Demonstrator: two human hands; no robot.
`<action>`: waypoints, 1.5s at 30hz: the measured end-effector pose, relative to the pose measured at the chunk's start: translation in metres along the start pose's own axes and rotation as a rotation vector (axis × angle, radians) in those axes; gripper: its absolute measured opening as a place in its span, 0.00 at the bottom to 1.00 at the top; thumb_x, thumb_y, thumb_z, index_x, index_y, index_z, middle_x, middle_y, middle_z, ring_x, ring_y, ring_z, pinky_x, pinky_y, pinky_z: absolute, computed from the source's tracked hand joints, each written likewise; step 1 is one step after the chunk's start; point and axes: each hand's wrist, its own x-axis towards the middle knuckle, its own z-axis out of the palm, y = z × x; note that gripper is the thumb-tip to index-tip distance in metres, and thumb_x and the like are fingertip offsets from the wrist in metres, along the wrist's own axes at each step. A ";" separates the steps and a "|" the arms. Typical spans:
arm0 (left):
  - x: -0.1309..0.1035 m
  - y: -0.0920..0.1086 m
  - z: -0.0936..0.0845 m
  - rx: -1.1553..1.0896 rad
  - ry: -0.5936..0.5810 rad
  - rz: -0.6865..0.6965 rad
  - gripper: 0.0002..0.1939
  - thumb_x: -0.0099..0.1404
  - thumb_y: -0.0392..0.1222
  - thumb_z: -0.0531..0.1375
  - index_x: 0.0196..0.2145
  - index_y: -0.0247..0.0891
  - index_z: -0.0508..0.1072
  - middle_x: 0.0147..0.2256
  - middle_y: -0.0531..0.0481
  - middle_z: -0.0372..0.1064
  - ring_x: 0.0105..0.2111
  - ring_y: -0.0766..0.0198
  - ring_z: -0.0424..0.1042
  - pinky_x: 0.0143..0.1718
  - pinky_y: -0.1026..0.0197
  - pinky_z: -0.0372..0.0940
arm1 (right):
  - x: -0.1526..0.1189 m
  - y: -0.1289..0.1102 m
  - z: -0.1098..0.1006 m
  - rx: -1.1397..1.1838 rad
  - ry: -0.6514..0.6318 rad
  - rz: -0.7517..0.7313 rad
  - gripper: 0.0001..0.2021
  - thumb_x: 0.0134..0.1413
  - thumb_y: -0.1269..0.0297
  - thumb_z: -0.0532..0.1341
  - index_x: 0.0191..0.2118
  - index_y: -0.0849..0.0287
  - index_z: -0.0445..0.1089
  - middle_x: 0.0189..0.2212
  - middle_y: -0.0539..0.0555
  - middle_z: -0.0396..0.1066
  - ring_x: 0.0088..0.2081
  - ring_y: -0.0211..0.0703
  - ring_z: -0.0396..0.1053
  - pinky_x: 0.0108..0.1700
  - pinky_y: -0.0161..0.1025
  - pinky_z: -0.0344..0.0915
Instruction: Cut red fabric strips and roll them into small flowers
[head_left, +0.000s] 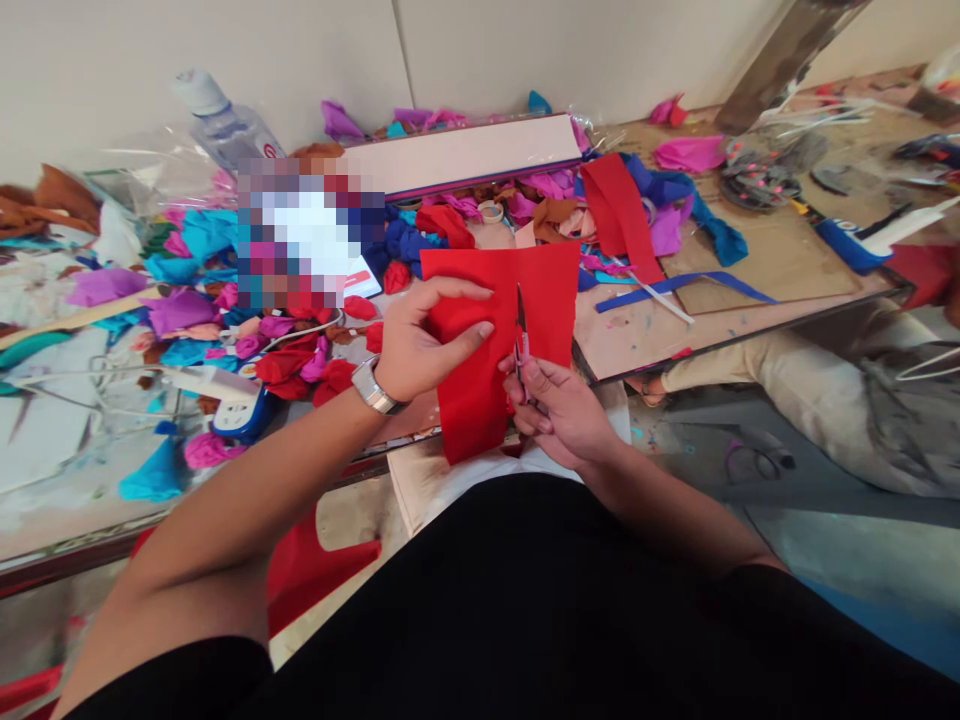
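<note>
A red sheet (pixel 472 390) hangs over the table's front edge, with a slit running down from near its top. My right hand (pixel 551 405) is closed round the handles of a pair of scissors (pixel 522 335), whose blades lie at the slit. Over the left part of the sheet is my left hand (pixel 435 340), with a watch at its wrist. Its thumb and fingers are apart, and nothing shows between them.
Crumpled coloured scraps (pixel 180 310) cover the table to the left and behind. A bottle (pixel 232 130), a long white box (pixel 465 155), a blue power strip (pixel 244 412) and red strips stand or lie around. A person's leg (pixel 772 385) is at the right.
</note>
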 end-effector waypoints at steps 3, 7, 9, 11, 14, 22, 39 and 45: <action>0.000 0.000 0.000 -0.023 -0.003 0.026 0.15 0.67 0.50 0.72 0.47 0.42 0.81 0.46 0.49 0.84 0.46 0.56 0.83 0.53 0.52 0.78 | 0.000 -0.001 -0.001 0.001 -0.002 -0.007 0.21 0.56 0.47 0.77 0.44 0.58 0.77 0.27 0.42 0.67 0.17 0.22 0.47 0.21 0.31 0.40; 0.000 -0.001 0.000 -0.039 -0.005 0.048 0.14 0.67 0.49 0.72 0.47 0.43 0.81 0.46 0.49 0.84 0.47 0.56 0.83 0.53 0.52 0.78 | 0.001 0.000 -0.001 0.000 -0.007 -0.011 0.21 0.56 0.47 0.77 0.43 0.58 0.76 0.27 0.42 0.67 0.17 0.22 0.48 0.22 0.31 0.41; 0.000 -0.001 0.000 -0.049 0.001 0.055 0.14 0.67 0.48 0.72 0.47 0.42 0.81 0.46 0.49 0.84 0.46 0.56 0.83 0.53 0.52 0.78 | 0.001 0.000 -0.001 -0.002 -0.010 -0.012 0.21 0.56 0.47 0.77 0.43 0.58 0.76 0.27 0.42 0.67 0.17 0.22 0.47 0.22 0.31 0.42; 0.000 -0.001 0.000 -0.054 0.004 0.056 0.14 0.67 0.48 0.72 0.48 0.42 0.81 0.46 0.49 0.84 0.47 0.56 0.83 0.53 0.52 0.78 | 0.001 0.001 -0.002 -0.001 -0.010 -0.011 0.21 0.56 0.47 0.77 0.43 0.58 0.76 0.27 0.42 0.67 0.17 0.22 0.48 0.22 0.31 0.42; 0.001 0.000 0.000 -0.055 0.007 0.055 0.14 0.68 0.49 0.71 0.48 0.42 0.81 0.46 0.49 0.84 0.47 0.55 0.83 0.54 0.51 0.78 | 0.001 0.002 -0.003 0.004 -0.004 -0.010 0.21 0.56 0.48 0.77 0.43 0.58 0.76 0.27 0.42 0.67 0.17 0.22 0.48 0.22 0.31 0.41; 0.001 -0.002 0.001 -0.049 0.040 0.017 0.13 0.68 0.52 0.71 0.46 0.43 0.82 0.45 0.50 0.84 0.46 0.55 0.83 0.54 0.50 0.79 | 0.000 0.004 -0.003 -0.011 0.001 0.010 0.21 0.57 0.47 0.76 0.45 0.58 0.77 0.27 0.42 0.67 0.17 0.22 0.46 0.21 0.31 0.41; 0.001 -0.001 0.000 -0.056 0.042 -0.008 0.15 0.68 0.54 0.71 0.46 0.43 0.82 0.45 0.49 0.84 0.47 0.55 0.83 0.54 0.50 0.79 | 0.000 0.005 -0.002 -0.028 -0.011 0.003 0.22 0.57 0.46 0.76 0.44 0.59 0.75 0.27 0.42 0.66 0.17 0.22 0.46 0.21 0.31 0.40; 0.001 0.000 0.000 -0.041 0.038 -0.024 0.16 0.68 0.56 0.70 0.46 0.43 0.82 0.45 0.49 0.84 0.47 0.55 0.83 0.55 0.50 0.79 | 0.000 0.005 -0.004 -0.025 0.005 0.002 0.21 0.57 0.47 0.76 0.43 0.59 0.75 0.27 0.42 0.66 0.17 0.22 0.46 0.21 0.31 0.41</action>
